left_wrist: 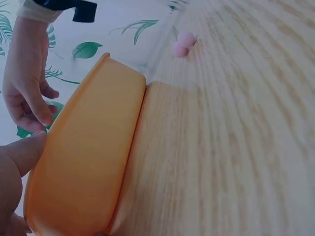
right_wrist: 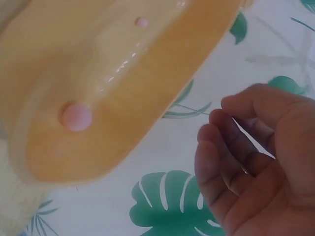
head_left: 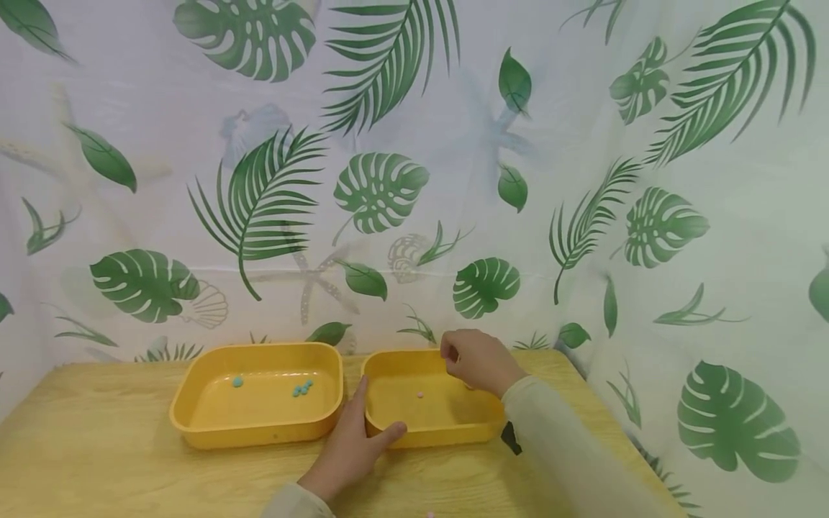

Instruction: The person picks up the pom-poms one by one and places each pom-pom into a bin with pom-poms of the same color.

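My left hand (head_left: 352, 442) is at the near left corner of the right yellow tray (head_left: 434, 437), thumb along the front and index finger along the left side. In the left wrist view its thumb (left_wrist: 27, 152) touches the rim. Above that tray's far rim is my right hand (head_left: 482, 360), its fingers loosely bent. The right wrist view shows nothing between the thumb and fingertips (right_wrist: 209, 147). Two small pink balls are inside the tray in that view, one closer (right_wrist: 76, 116) and one farther (right_wrist: 141, 22). The head view shows one pink ball (head_left: 419, 394) there.
Another yellow tray (head_left: 227, 437) stands to the left, with several small teal balls (head_left: 301, 389) in it. Two pink balls (left_wrist: 183, 45) lie touching on the wooden table (left_wrist: 236, 147). Behind the table hangs a white leaf-printed sheet (head_left: 421, 309).
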{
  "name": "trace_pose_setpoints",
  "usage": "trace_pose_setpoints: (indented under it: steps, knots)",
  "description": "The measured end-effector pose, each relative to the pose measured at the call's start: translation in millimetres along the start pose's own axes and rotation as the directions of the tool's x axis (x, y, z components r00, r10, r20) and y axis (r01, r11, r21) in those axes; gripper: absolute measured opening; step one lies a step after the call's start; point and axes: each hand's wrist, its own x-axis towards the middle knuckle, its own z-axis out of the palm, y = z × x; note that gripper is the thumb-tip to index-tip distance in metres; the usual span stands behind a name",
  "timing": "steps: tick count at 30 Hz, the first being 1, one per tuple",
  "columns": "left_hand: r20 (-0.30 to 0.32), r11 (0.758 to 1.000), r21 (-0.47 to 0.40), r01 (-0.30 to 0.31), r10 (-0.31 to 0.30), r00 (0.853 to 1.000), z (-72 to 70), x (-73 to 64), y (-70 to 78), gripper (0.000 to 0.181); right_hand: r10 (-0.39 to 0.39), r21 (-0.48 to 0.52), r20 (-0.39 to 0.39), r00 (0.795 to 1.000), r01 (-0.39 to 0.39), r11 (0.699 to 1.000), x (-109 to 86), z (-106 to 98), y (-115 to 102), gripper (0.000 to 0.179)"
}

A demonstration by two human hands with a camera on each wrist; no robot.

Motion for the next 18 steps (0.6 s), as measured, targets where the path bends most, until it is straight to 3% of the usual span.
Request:
trace_pose_setpoints:
  steps: [7, 18]
  knots:
    - [0.002, 1.000, 0.003, 0.002, -0.002, 1.000, -1.7, 0.5, -3.2, 0.111, -0.015, -0.111, 0.220, 0.975, 0.040, 0.993, 30.0, 8, -1, 0.017]
    - [0.006, 1.000, 0.004, 0.010, -0.010, 1.000, -1.4, 4.8, -11.1, 0.114, -0.062, -0.280, 0.398, 0.915, 0.186, 0.942, 63.6, 56, 0, 0.035]
